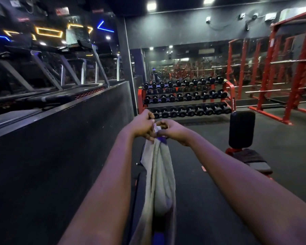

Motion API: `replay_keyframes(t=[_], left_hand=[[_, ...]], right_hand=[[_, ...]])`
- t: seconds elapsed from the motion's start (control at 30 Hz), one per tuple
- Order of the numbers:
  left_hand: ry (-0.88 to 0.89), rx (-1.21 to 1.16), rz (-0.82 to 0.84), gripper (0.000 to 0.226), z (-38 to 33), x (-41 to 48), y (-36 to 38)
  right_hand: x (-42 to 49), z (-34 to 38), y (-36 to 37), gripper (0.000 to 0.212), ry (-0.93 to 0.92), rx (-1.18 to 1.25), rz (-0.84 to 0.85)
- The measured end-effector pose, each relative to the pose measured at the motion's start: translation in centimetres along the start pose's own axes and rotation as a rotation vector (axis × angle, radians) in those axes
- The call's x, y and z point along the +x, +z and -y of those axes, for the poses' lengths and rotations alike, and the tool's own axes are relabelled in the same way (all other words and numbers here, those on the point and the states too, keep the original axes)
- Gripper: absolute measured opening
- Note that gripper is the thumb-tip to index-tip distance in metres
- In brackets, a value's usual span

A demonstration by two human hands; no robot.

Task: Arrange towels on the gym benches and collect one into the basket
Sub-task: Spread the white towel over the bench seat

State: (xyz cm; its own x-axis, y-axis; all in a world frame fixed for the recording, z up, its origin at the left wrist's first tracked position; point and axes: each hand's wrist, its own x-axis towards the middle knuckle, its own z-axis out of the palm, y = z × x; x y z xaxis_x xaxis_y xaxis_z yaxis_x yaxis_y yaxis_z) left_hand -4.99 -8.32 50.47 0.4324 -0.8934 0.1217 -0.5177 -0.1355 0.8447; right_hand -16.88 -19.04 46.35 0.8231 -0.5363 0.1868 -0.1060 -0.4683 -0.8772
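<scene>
Left of the towel runs a smooth, matte black wall (64,147). The left hand (142,125) and right hand (171,130), both curled tight, pinch the top edge of the grey terry towel (159,174), which hangs between the forearms in soft, long folds with a purple trim. Right of the towel stands a red-framed surface (242,131) with rounded black padding, a dark cloth (249,154) on its seat.

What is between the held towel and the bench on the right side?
In the head view, only bare dark floor with a small red mark lies between the grey towel and the bench.
</scene>
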Motion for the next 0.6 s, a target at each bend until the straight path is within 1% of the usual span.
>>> replay_keyframes(t=[0.07, 0.1, 0.17, 0.2, 0.23, 0.27, 0.3, 0.33, 0.37, 0.4, 0.43, 0.53, 0.57, 0.6], left_hand=[[0.014, -0.121, 0.027, 0.022, -0.1, -0.2, -0.2], [0.039, -0.137, -0.001, 0.026, 0.1, -0.4, -0.3], [0.124, -0.012, -0.089, 0.033, 1.3, -0.2, -0.9], [0.136, 0.078, -0.051, 0.042, 2.3, -0.2, -1.4], [0.099, 0.155, 0.056, 0.056, 3.4, -0.2, -1.6], [0.023, 0.228, 0.175, 0.067, 4.5, -0.3, -1.5], [-0.052, 0.316, 0.269, 0.068, 5.7, -0.5, -1.3], [-0.103, 0.409, 0.315, 0.057, 6.9, -0.6, -1.0], [-0.127, 0.489, 0.306, 0.04, 7.9, -0.8, -0.7], [-0.128, 0.539, 0.251, 0.026, 8.9, -0.6, -0.6], [-0.121, 0.568, 0.167, 0.02, 9.7, -0.4, -0.7], [-0.121, 0.652, -0.123, 0.015, 11.0, 0.8, -1.5], [-0.131, 0.657, -0.216, 0.01, 11.1, 1.2, -1.5], [-0.144, 0.652, -0.297, 0.009, 11.2, 1.7, -1.4]], right_hand=[[0.0, 0.0, -0.3, 0.036, -0.066, -0.009, -0.034], [0.1, -0.1, -0.6, 0.034, -0.101, 0.003, -0.061], [-0.1, 0.0, -1.1, 0.032, -0.144, 0.035, -0.064], [-0.2, 0.3, -1.5, 0.033, -0.155, 0.049, -0.041], [-0.4, 0.7, -2.0, 0.033, -0.161, 0.058, -0.025], [-0.6, 1.2, -2.6, 0.034, -0.171, 0.066, -0.028], [-0.5, 1.4, -3.2, 0.033, -0.179, 0.075, -0.054], [-0.3, 1.5, -3.8, 0.032, -0.176, 0.085, -0.094], [-0.1, 1.5, -4.5, 0.031, -0.153, 0.085, -0.139], [0.3, 1.1, -5.1, 0.029, -0.113, 0.054, -0.185], [0.6, 0.6, -5.8, 0.027, -0.06, -0.024, -0.223], [1.4, -2.6, -6.8, 0.017, 0.143, -0.456, -0.249], [1.6, -3.9, -6.6, 0.015, 0.205, -0.523, -0.261], [2.1, -5.4, -6.3, 0.016, 0.254, -0.506, -0.275]])
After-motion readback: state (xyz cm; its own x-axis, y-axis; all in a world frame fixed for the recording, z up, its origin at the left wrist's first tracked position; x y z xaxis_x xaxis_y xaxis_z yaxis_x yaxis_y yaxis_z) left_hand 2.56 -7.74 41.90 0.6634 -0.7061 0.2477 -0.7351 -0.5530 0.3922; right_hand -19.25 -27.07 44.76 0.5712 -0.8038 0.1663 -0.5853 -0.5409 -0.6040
